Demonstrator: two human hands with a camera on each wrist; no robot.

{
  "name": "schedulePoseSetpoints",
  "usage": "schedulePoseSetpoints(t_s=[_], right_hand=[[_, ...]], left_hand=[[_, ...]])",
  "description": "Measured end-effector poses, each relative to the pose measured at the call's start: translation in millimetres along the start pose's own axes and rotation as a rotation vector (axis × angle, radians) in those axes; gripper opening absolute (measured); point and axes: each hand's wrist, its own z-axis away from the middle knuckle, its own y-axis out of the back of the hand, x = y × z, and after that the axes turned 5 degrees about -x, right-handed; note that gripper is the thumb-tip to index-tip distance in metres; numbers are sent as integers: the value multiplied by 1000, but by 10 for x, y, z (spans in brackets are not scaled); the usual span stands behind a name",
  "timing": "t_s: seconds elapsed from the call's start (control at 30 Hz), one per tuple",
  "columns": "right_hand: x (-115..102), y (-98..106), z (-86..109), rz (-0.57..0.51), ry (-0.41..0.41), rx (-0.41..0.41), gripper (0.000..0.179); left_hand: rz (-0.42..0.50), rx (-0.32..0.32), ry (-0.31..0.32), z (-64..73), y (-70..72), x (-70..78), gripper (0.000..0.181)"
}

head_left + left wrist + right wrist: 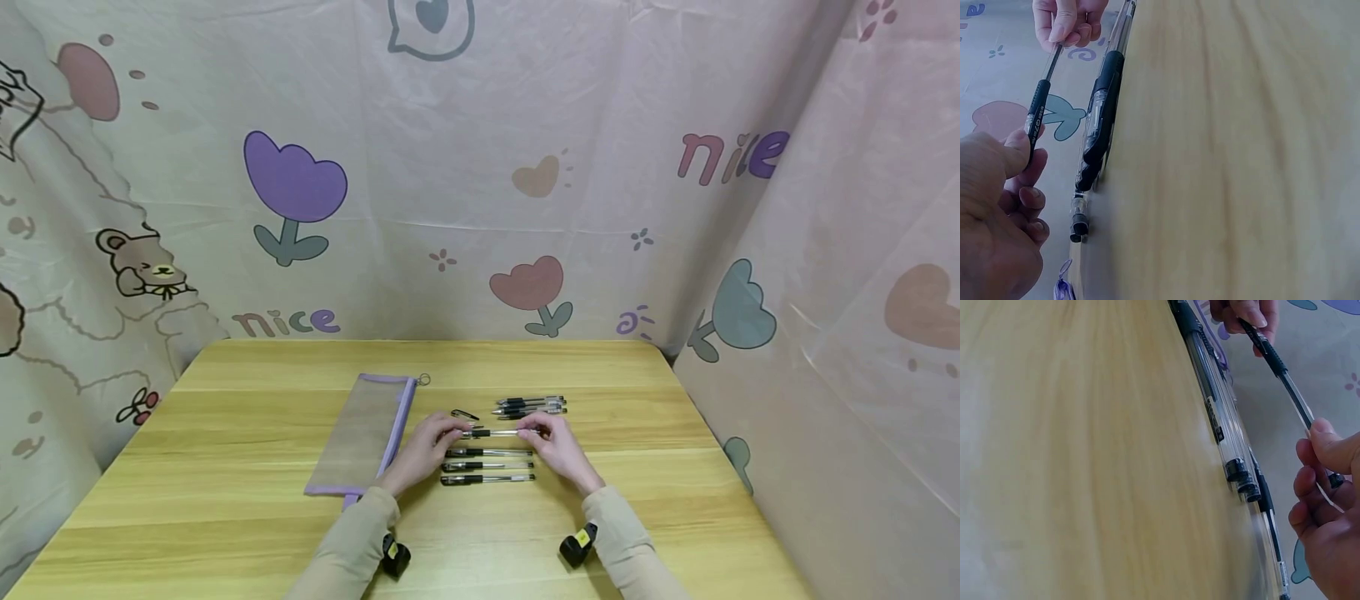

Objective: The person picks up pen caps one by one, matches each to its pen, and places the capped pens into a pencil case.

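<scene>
A clear-barrelled gel pen (497, 432) with a black grip is held level between both hands. My left hand (420, 452) pinches its grip end, and the fingers hide the tip. At the other end, the right hand (558, 450) pinches the clear barrel; the black end plug (1335, 480) shows past those fingers in the right wrist view. Just beyond the left fingertips lies a small black pen cap (465, 414) on the table. Nearer the body, three similar pens lie side by side, the closest pen (487, 479) parallel to the held one.
Several more pens (531, 406) lie bunched behind the right hand. A mesh zip pouch (356, 442) with purple edging lies flat left of the left hand, partly behind that arm. The wooden table (225, 433) meets a printed curtain (420, 275) at its back.
</scene>
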Motion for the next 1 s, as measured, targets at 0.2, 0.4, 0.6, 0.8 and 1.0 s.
schedulePoseSetpoints(t_s=[0.2, 0.4, 0.6, 0.8, 1.0], right_hand=[[-28, -15, -3, -39, -24, 11, 11], [-42, -30, -3, -58, -11, 23, 8], [-40, -42, -8, -61, 0, 17, 8], [-54, -50, -18, -68, -13, 11, 8], [-56, -47, -28, -81, -19, 4, 9]], left_hand=[[-16, 7, -9, 0, -7, -17, 21], [-3, 8, -23, 10, 10, 3, 22], [-3, 1, -19, 15, 21, 7, 21], [-3, -6, -5, 12, 33, -9, 21], [5, -10, -14, 6, 49, 3, 22]])
